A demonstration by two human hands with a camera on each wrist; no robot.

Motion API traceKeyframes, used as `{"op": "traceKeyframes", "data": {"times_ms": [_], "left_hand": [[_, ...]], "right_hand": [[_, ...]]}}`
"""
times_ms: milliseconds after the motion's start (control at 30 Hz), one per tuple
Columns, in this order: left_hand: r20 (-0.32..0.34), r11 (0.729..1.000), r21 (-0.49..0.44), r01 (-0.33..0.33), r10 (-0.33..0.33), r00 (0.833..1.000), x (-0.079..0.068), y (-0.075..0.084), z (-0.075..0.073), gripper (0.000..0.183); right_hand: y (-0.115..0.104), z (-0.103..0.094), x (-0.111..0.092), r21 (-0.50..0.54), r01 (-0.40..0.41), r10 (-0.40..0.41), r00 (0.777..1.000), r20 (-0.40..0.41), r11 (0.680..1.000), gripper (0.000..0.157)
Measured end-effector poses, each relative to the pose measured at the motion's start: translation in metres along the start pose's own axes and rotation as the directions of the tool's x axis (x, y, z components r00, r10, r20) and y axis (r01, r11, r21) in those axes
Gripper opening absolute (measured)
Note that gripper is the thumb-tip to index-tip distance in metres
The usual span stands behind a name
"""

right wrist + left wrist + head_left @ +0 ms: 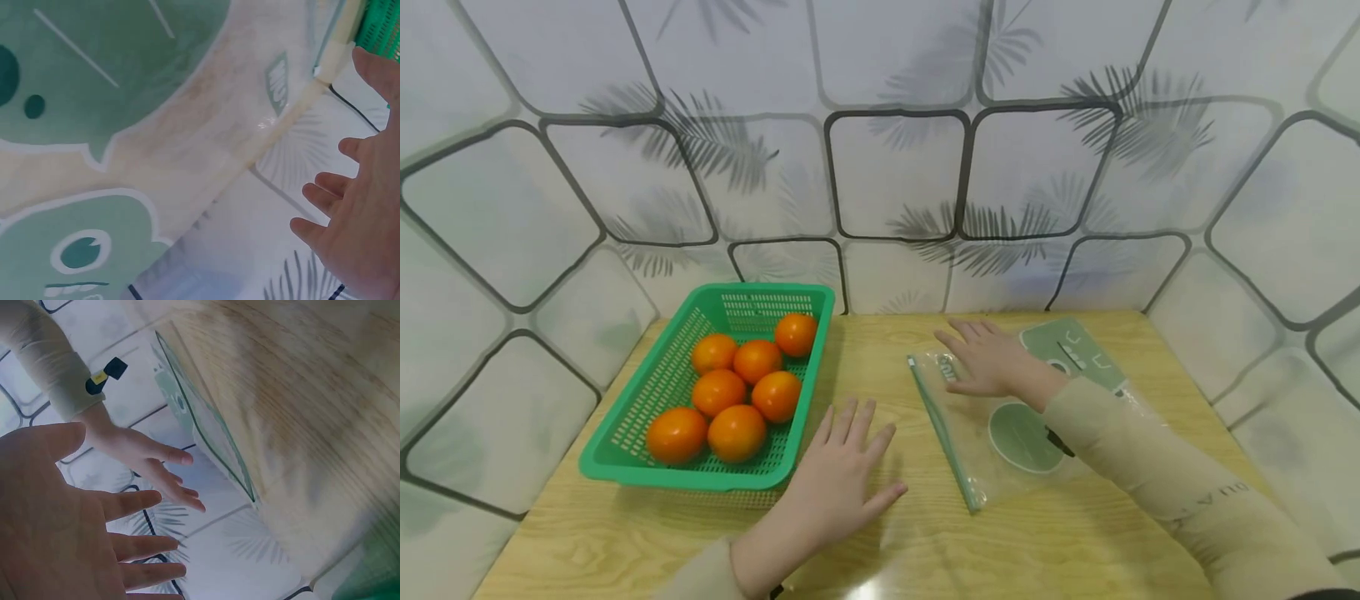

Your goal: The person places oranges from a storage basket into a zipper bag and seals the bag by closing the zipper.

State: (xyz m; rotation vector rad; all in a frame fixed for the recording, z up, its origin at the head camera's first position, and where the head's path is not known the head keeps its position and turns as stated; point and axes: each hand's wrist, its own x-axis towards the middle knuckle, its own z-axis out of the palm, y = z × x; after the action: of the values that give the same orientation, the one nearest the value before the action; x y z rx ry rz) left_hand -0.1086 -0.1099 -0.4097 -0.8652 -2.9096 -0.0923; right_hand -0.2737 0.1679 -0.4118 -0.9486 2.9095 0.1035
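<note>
A clear zip bag [1028,437] with green cartoon prints lies flat on the right side of the table, its green zip edge facing left. Over its upper part hovers my right hand [991,360], fingers spread and holding nothing; the right wrist view shows this hand [362,215] above the printed bag [156,125]. My left hand [842,475] is beside the near right corner of a green plastic basket [700,477], with straight, spread fingers and nothing in its grasp. Several oranges [737,433] sit inside the basket.
The wooden table [917,550] meets a wall [895,175] with a leaf and rounded-square pattern behind it. More patterned wall stands close on the left and right sides. The basket takes up the table's left part.
</note>
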Motion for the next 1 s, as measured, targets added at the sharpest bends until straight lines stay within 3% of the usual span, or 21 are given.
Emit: {"op": "traceKeyframes", "data": {"times_ms": [267,533,767,1000], "left_hand": [[0.054,0.999,0.014,-0.041,0.04,0.998,0.016,0.008,0.013,0.066],[0.136,0.991,0.101,-0.09,0.075,0.988,0.032,0.014,0.027,0.069],[0.179,0.969,0.182,-0.165,0.132,0.975,0.047,0.023,0.038,0.067],[0.222,0.932,0.233,-0.277,0.226,0.948,0.059,0.034,0.046,0.063]], "right_hand": [[0.006,0.014,-0.002,-0.024,-0.013,0.013,1.0,0.012,1.0,0.091],[0.006,0.022,0.0,-0.008,0.024,-0.024,1.0,-0.003,1.0,0.088],[0.009,0.027,0.003,-0.008,0.024,-0.024,1.0,-0.013,1.0,0.086],[0.013,0.036,0.009,0.028,0.01,-0.01,1.0,0.004,1.0,0.084]]}}
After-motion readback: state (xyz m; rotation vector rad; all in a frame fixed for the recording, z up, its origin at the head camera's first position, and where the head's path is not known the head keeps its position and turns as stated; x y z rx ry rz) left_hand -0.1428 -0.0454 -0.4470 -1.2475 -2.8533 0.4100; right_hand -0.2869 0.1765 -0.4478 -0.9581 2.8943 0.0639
